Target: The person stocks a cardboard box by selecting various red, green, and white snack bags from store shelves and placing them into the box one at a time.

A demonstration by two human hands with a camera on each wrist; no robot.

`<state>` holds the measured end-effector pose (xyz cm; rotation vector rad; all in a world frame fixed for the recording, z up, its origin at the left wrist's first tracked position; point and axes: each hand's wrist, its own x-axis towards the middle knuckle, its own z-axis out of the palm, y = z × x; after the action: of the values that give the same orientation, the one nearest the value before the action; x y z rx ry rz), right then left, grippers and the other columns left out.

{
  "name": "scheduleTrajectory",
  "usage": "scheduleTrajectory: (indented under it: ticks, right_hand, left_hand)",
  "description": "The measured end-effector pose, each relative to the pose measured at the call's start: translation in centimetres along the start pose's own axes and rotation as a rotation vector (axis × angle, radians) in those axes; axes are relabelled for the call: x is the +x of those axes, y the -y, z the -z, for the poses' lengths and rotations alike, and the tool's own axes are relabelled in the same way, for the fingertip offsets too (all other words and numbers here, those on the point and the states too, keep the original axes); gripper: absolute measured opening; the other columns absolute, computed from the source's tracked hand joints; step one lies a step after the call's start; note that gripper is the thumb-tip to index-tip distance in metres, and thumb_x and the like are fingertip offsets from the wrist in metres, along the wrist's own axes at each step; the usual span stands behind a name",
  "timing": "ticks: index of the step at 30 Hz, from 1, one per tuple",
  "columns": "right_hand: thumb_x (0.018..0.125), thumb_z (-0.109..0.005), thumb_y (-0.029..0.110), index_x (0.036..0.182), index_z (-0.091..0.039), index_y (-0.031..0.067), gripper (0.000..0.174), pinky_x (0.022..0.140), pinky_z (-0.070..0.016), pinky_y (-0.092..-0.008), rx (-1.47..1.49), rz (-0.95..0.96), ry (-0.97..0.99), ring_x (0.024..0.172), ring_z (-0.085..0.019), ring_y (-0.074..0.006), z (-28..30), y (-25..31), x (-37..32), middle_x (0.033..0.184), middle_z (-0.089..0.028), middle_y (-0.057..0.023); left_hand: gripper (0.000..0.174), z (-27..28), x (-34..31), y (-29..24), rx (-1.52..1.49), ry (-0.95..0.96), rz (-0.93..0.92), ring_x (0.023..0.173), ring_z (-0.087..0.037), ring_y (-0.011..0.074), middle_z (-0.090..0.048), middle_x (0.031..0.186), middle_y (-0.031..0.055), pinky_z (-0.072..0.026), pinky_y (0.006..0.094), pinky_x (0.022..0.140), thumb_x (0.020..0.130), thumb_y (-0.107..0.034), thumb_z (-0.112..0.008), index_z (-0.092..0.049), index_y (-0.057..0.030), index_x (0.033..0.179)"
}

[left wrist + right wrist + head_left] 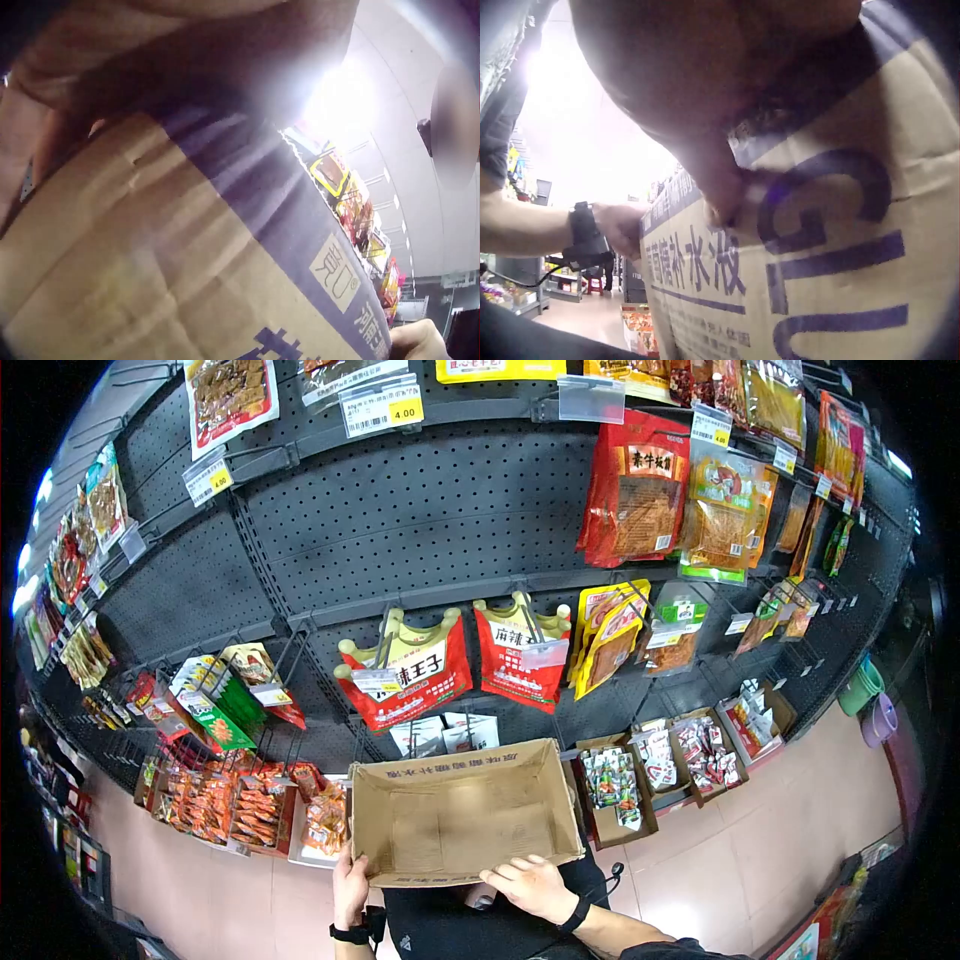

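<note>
An open-topped cardboard box (470, 815), tilted so its brown inside faces the head camera, is held in front of the person's body. The left hand (350, 885) grips its near left corner. At the near rim, to the right of the middle, the right hand (533, 885) holds the wall with its fingers over the edge. Purple print and a purple band mark the outside of the box (135, 240) in the left wrist view. In the right wrist view the right thumb (724, 199) lies against the box's printed outer wall (922, 217).
A dark pegboard shelf (430, 520) stands ahead with hanging snack bags. Two red bags (525, 660) hang just beyond the box. Low boxes of small orange packets (200, 800) stand left, and boxes of small sachets (610, 785) stand right. Buckets (880, 720) are at far right.
</note>
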<state>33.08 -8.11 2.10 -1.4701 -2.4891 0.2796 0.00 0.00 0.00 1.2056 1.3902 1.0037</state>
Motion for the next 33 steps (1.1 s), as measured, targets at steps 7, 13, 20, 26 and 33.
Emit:
scheduleTrajectory:
  ticks: [7, 13, 20, 26, 33]
  right_hand:
    - [0.087, -0.069, 0.039, 0.129, -0.059, 0.0145, 0.05, 0.09, -0.052, -0.0381, 0.126, 0.128, -0.357, 0.114, -0.06, -0.0262, 8.2, -1.5, -1.0, 0.113, -0.064, -0.0074]
    - [0.083, -0.074, 0.02, 0.125, -0.058, -0.002, 0.051, 0.086, -0.0529, -0.0345, 0.497, -0.386, -0.711, 0.103, -0.067, -0.027, 11.9, -17.7, 5.8, 0.114, -0.067, -0.0191]
    - [0.081, -0.077, 0.022, 0.12, -0.06, -0.0021, 0.049, 0.085, -0.0528, -0.0352, 0.622, -0.462, -0.97, 0.098, -0.068, -0.0259, 8.0, -24.6, 15.6, 0.108, -0.07, -0.0168]
    - [0.089, -0.069, 0.027, 0.106, -0.064, 0.0005, 0.032, 0.077, -0.0516, -0.0351, 0.611, -0.44, -0.927, 0.084, -0.068, -0.0264, 4.9, -26.8, 16.7, 0.092, -0.07, -0.0153]
    - [0.101, -0.053, 0.01, 0.105, -0.053, 0.0025, 0.009, 0.084, -0.0434, -0.0242, 1.001, -0.314, -1.025, 0.09, -0.053, -0.0079, 8.7, -20.7, 12.2, 0.095, -0.058, -0.0014]
  left_hand:
    - [0.065, -2.0, -1.0, -10.7, 1.049, -0.137, -0.443, 0.122, -0.052, 0.0377, -0.05, 0.136, 0.0225, -0.0458, 0.0439, 0.098, 0.082, -0.027, -0.07, -0.047, 0.0011, 0.135]
    - [0.064, -12.1, 9.5, -19.8, 1.012, 0.474, -0.61, 0.113, -0.06, 0.0361, -0.058, 0.128, 0.0211, -0.0486, 0.0438, 0.095, 0.087, -0.045, -0.064, -0.053, 0.0004, 0.131]
    - [0.084, -26.4, 26.1, -14.8, 0.428, 0.11, -0.603, 0.13, -0.047, 0.0389, -0.049, 0.136, 0.031, -0.0382, 0.0401, 0.108, 0.085, -0.044, -0.068, -0.037, 0.0096, 0.141]
    - [0.09, -29.9, 30.4, -12.7, 0.025, 0.143, -0.555, 0.141, -0.035, 0.0325, -0.035, 0.15, 0.0282, -0.0288, 0.0354, 0.115, 0.087, -0.031, -0.073, -0.02, 0.012, 0.146]
    - [0.079, -28.2, 28.9, -13.1, -0.179, 0.382, -0.43, 0.128, -0.05, 0.0274, -0.05, 0.139, 0.0212, -0.0378, 0.0365, 0.108, 0.088, -0.026, -0.073, -0.029, 0.0069, 0.145]
